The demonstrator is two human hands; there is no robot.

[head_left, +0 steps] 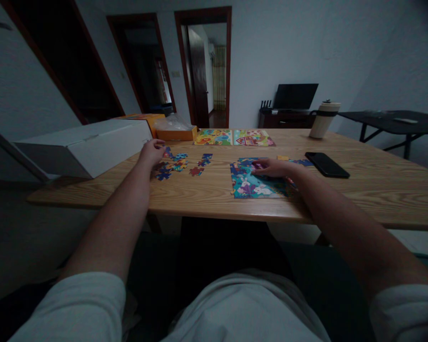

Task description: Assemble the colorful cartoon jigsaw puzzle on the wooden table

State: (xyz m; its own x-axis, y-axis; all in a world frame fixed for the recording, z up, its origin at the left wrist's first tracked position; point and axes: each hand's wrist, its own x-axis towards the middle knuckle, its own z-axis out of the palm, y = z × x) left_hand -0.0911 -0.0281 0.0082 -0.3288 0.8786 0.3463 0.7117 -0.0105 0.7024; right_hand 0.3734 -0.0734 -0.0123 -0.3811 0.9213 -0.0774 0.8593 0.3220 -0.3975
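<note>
Across a pale wooden bench (199, 202), we reach with both arms spread. The white box (92, 145) lies along the left side, perhaps pushed there to free the middle. At its far right sits an orange tray (180, 135) with clear plastic in it. Right of centre lies a partly joined rabbit puzzle (249, 187), close to the bench's near edge, likely for easy reach; little wood remains on that side. Two bright picture sheets (255, 137) lie side by side at the far edge. A cream tumbler (323, 124) stands far right.

Our right hand (273, 168) bends over the puzzle, fingers curled down, perhaps steadying it; we cannot tell whether it grips a piece. Our left hand (151, 153), fingers narrowly bent, is at the far-left side of the loose pieces (178, 165); its grip is also unclear. A black phone (327, 165) limits room to the right, while bare wood lies open between pieces and puzzle.
</note>
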